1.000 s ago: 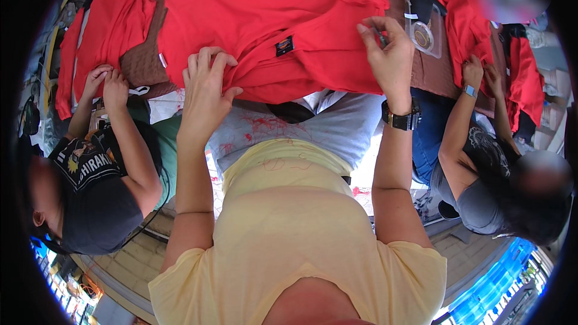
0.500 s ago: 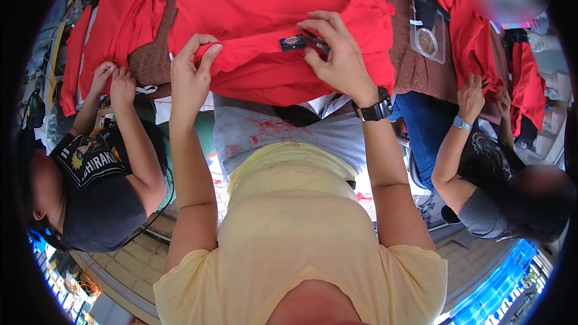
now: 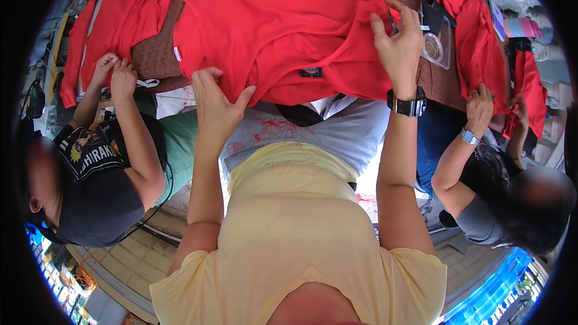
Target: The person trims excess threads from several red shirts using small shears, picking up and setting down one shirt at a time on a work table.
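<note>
Over brown quilted cloth (image 3: 147, 59) lies a red fabric garment (image 3: 283, 30); at its near edge, the left hand (image 3: 218, 107) has thumb and fingers apart; the right hand (image 3: 401, 50) grips a slim dark tool (image 3: 393, 23).

Head-worn fisheye view, looking steeply down from above.
It sits close over the wearer's shirt (image 3: 295, 222), which runs down to 6 o'clock, and faces past the left hand (image 3: 214, 99) at 10 o'clock and the right hand (image 3: 402, 48) between 1 and 2, towards the table (image 3: 153, 57) across 12. The wide round field takes in one co-worker (image 3: 102, 204) between 8 and 9, another co-worker (image 3: 481, 216) between 3 and 4.
</note>
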{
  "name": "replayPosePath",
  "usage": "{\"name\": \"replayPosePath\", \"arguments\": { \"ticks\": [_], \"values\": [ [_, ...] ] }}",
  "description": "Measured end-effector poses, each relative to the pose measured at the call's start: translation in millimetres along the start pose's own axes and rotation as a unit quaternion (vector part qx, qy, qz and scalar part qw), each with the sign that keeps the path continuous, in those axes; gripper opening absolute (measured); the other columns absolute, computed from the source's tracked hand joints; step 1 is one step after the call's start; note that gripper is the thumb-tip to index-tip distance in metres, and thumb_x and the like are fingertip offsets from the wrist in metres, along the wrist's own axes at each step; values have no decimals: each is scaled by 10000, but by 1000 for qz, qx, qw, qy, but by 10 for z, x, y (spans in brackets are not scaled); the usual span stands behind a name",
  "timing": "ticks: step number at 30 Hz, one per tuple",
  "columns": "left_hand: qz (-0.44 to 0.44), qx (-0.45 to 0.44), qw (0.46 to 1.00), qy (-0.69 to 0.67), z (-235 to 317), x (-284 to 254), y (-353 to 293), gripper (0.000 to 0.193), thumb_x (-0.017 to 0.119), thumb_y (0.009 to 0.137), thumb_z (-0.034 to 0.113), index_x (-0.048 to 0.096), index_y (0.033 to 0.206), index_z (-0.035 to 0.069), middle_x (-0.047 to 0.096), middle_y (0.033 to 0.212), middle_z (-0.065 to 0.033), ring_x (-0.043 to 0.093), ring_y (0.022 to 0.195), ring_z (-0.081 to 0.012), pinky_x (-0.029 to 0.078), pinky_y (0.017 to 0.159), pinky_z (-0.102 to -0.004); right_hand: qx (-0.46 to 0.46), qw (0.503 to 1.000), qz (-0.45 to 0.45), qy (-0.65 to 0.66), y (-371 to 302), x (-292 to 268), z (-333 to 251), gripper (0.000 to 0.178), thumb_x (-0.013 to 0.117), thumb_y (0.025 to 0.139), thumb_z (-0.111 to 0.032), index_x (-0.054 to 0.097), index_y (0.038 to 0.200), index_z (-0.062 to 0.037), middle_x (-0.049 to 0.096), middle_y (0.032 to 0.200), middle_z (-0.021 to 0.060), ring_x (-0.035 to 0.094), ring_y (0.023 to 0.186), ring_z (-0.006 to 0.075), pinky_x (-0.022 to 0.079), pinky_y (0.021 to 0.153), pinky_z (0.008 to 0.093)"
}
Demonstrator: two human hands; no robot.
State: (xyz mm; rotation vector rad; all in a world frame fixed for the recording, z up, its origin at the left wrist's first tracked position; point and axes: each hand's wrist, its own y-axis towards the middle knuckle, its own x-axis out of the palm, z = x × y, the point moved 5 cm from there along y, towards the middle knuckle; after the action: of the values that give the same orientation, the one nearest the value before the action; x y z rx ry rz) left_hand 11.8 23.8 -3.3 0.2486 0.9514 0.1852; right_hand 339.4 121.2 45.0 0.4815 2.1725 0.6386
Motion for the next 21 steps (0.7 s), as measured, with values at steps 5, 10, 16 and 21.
{"name": "replayPosePath", "arguments": {
  "ticks": [5, 10, 16, 21],
  "values": [
    [-51, -167, 983, -65, -242, 59, -153, 340, 700, 832, 110, 480, 1069, 5, 520, 954, -168, 541, 922, -307, 427, 834, -395, 84, 991, -97, 27, -43, 185, 215, 299, 739, 778, -151, 697, 1036, -7, 723, 878, 147, 698, 820, 315, 543, 779, 391],
    [-27, -243, 937, -249, -442, -224, -47, 196, 632, 915, 76, 489, 1047, 47, 566, 917, -82, 561, 844, -175, 421, 792, -299, 88, 991, 23, 97, 28, -147, 262, 233, 746, 777, -123, 707, 961, 14, 715, 832, 122, 653, 730, 189, 516, 731, 320],
    [5, -137, 792, -594, -233, -266, 506, 255, 631, 977, 98, 565, 1212, 23, 578, 953, 5, 535, 891, -49, 415, 832, -207, -55, 992, 112, 0, 246, -192, -44, 273, 760, 799, -102, 690, 1045, -8, 710, 875, 99, 660, 781, 203, 505, 697, 322],
    [4, -147, 795, -589, -64, -195, 798, 365, 613, 996, 131, 538, 1316, -27, 645, 1055, -47, 592, 1026, -90, 435, 931, -224, -23, 924, -243, 294, -118, 557, -984, 285, 767, 868, -150, 696, 1132, -71, 702, 1077, 1, 618, 849, 68, 472, 681, 231]
  ]
}}
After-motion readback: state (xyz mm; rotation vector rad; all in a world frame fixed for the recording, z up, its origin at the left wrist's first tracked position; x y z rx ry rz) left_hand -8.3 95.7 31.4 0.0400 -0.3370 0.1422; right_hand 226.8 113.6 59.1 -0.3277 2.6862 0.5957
